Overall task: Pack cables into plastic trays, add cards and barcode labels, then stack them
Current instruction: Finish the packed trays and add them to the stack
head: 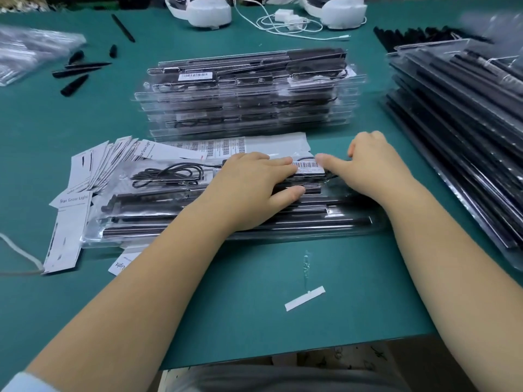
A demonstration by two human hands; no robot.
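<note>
One clear plastic tray (158, 210) lies on the green table (283, 278) right in front of the person. It is long, thin and probably light and bendy, so I think it is best lifted by its two short ends. One coiled cable (167, 174) sits inside. The left hand (249, 185) and right hand (373, 165) lie flat with straight fingers, pressing one barcode label (308, 166) onto the tray. Two stacks of filled trays stand near: one behind (243, 91), one at the right (464, 114). Cards (85, 176) lie fanned out at the left, too many to count.

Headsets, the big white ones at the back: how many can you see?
2. One white headset lies at the table's far edge, left of the white charger cable; the other lies right of it. Both are partly cut off.
</note>
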